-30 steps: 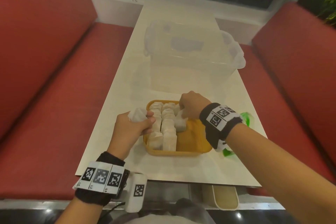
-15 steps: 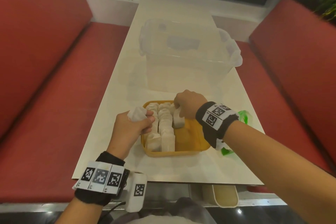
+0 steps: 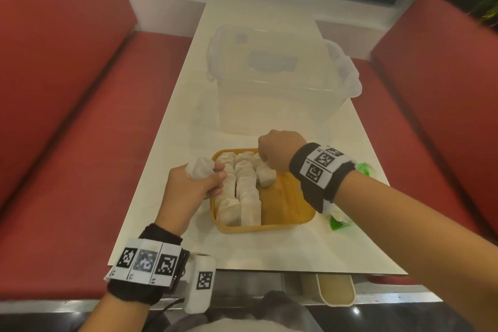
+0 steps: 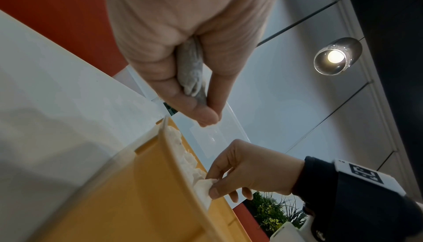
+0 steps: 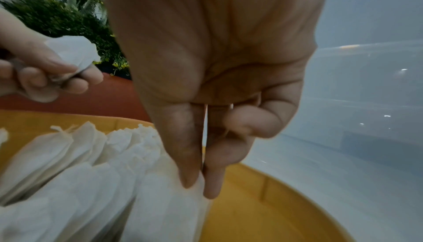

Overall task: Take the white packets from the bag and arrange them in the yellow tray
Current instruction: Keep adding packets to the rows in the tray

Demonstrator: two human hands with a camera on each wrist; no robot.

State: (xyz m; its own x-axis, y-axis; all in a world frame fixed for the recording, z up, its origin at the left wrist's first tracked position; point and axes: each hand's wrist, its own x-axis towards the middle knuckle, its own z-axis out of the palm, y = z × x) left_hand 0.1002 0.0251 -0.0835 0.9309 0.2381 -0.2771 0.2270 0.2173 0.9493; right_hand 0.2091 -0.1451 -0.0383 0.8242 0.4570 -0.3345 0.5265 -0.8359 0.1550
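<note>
The yellow tray lies near the table's front edge. Two rows of white packets stand in its left half. My right hand reaches over the tray's far side and pinches the top of one packet that starts a third row; thumb and forefinger hold its upper edge. At the tray's left rim my left hand grips a bunch of packets in a fist. The green bag lies right of the tray, mostly hidden under my right wrist.
A clear plastic storage box stands just beyond the tray. Red benches run along both sides of the narrow white table. A cream container sits below the table's near edge.
My right hand has kept its pinch on the packet at the far end of the third row and barely moved. The left hand has held its bunch still.
</note>
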